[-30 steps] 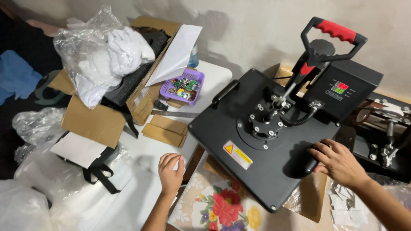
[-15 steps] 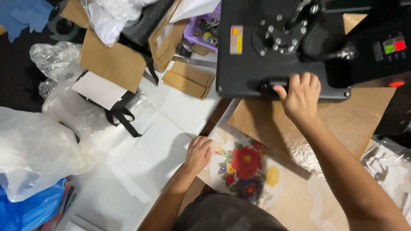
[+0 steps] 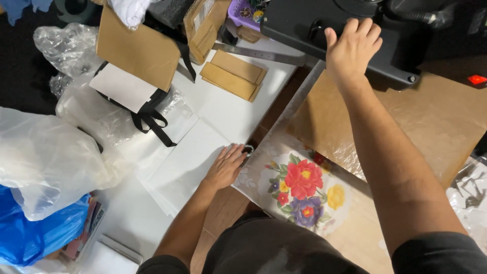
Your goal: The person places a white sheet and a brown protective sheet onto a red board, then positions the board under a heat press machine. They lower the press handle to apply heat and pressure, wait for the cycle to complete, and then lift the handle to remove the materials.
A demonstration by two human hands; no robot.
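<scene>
My right hand (image 3: 351,49) rests with fingers curled over the front edge of a black heat press's upper plate (image 3: 304,20) at the top of the view. Below the press lies a brown sheet (image 3: 406,127) over its base. My left hand (image 3: 225,166) lies flat, fingers apart, on a stack of white sheets (image 3: 187,162) at the edge of the white table, beside a flower-patterned cloth (image 3: 299,187). A small metal ring (image 3: 248,149) sits by its fingertips.
Two flat brown cardboard pieces (image 3: 232,75) and a metal ruler (image 3: 253,52) lie on the white table. A brown envelope (image 3: 138,48), a black-strapped bag (image 3: 147,119), clear plastic bags (image 3: 45,157), a blue bag (image 3: 35,233) and a purple tray (image 3: 242,11) crowd the left and top.
The view has tilted further down and closer. My right hand stays on the press's front edge, and the press plate has swung off the brown sheet. My left hand stays on the white sheets.
</scene>
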